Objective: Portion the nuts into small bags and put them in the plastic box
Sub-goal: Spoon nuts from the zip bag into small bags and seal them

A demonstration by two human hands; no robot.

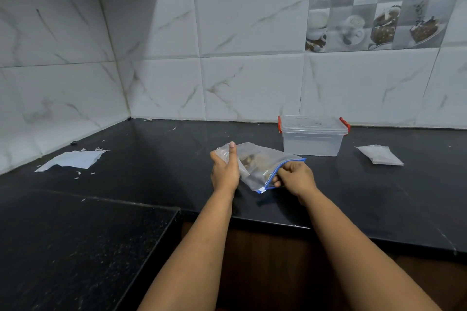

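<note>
A clear zip bag (260,166) with a blue zipper edge and brown nuts inside is held just above the black counter. My left hand (225,170) grips its bottom end, thumb up. My right hand (293,177) pinches the blue zipper edge at the bag's right side. Behind the bag, against the wall, stands a clear plastic box (313,142) with red latches and its lid on. A stack of small flat bags (380,155) lies to the right of the box.
The black counter (151,164) runs along a white tiled wall. A torn white plastic sheet (73,160) with scraps lies at the left. A lower black counter section (75,247) sits in the near left corner.
</note>
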